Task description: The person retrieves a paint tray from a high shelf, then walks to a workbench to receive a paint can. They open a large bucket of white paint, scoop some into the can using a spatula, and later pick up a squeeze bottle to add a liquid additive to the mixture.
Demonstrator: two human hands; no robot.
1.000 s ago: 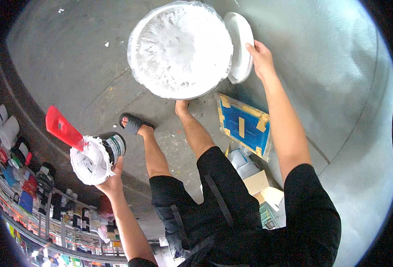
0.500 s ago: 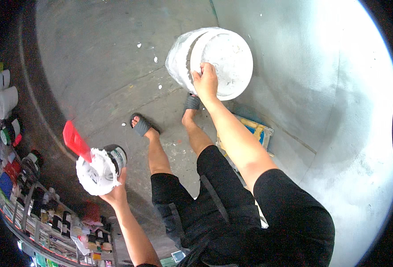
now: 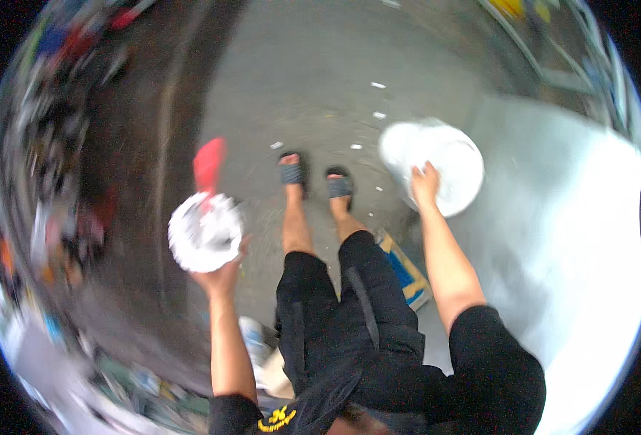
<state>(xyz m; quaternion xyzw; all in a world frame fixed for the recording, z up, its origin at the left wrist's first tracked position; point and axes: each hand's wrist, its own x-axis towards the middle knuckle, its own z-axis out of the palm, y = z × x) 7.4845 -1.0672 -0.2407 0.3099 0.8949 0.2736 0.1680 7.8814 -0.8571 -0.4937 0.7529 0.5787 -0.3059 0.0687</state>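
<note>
My left hand is wrapped round a tub whose rim and inside are smeared with thick white paste. A red spatula stands out of the paste, its blade end hidden in it. Out to the right, my right hand is closed at the edge of a white round lid. That lid sits on a white bucket, seen from above near the wall. Motion blur hides exactly how the fingertips meet the lid.
My sandalled feet stand on the grey floor, with white specks scattered about. A blue and yellow framed panel lies by my right leg. A pale grey surface rises on the right. Blurred clutter lines the left side.
The view has swung, so the shelves are smeared and the bucket appears farther right and lower. My left hand, tub and spatula appear farther right and higher. Both hands keep their hold.
</note>
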